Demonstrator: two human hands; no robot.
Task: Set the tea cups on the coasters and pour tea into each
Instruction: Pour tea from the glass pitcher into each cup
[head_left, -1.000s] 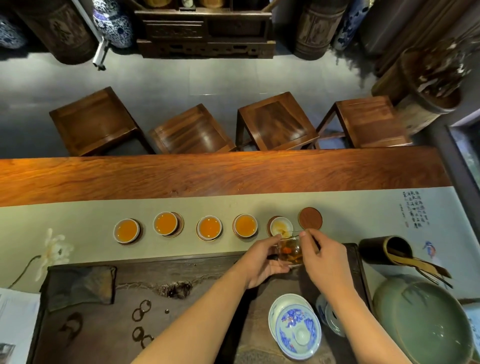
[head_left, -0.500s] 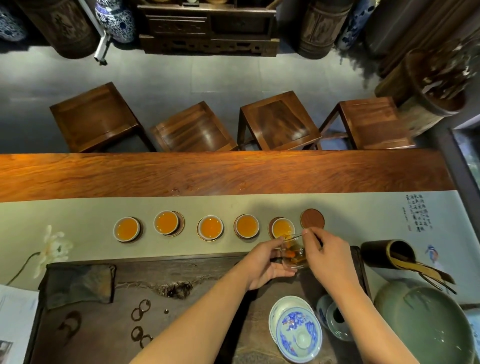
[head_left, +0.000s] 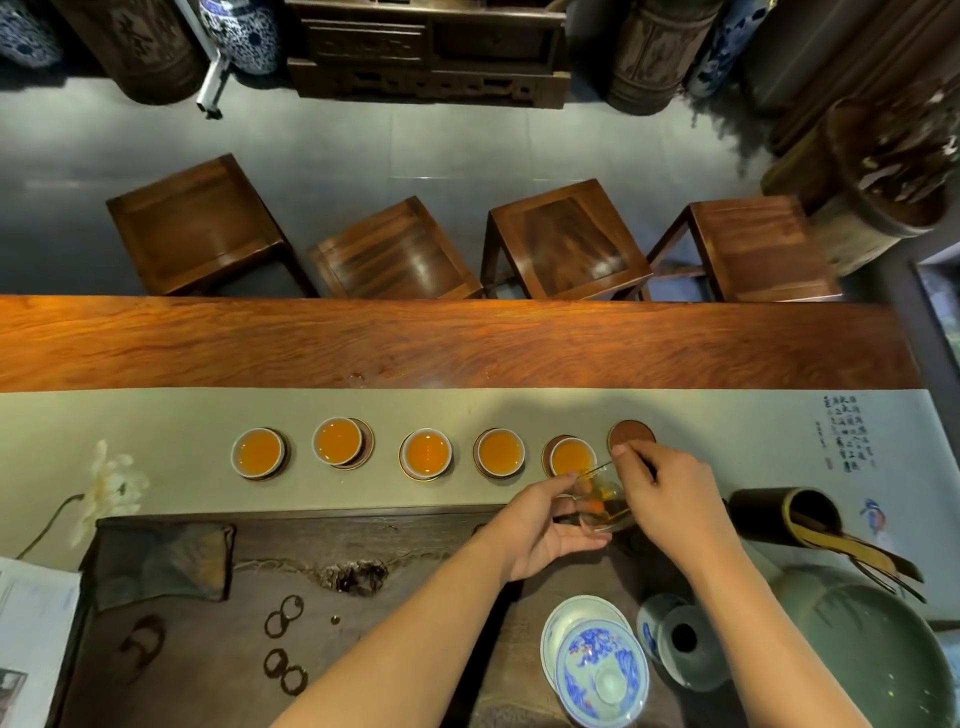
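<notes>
Several white tea cups of amber tea stand in a row on round brown coasters on the pale runner; the leftmost cup (head_left: 258, 451) and the rightmost filled cup (head_left: 571, 457) mark its ends. One bare coaster (head_left: 630, 435) lies right of them. A small glass pitcher (head_left: 600, 499) with tea in it is tipped toward the rightmost cup. My left hand (head_left: 545, 525) cradles it from below and my right hand (head_left: 667, 493) grips its right side.
A dark wooden tea tray (head_left: 311, 597) holds a folded cloth (head_left: 161, 561), a blue-and-white lidded bowl (head_left: 597, 670) and a small blue jar (head_left: 680, 644). A green basin (head_left: 872, 654) and a dark utensil holder (head_left: 779, 514) sit right. Stools stand beyond the table.
The rightmost cup has filled with amber tea as the glass pitcher stayed tipped over it. Both hands have kept their hold and barely shifted.
</notes>
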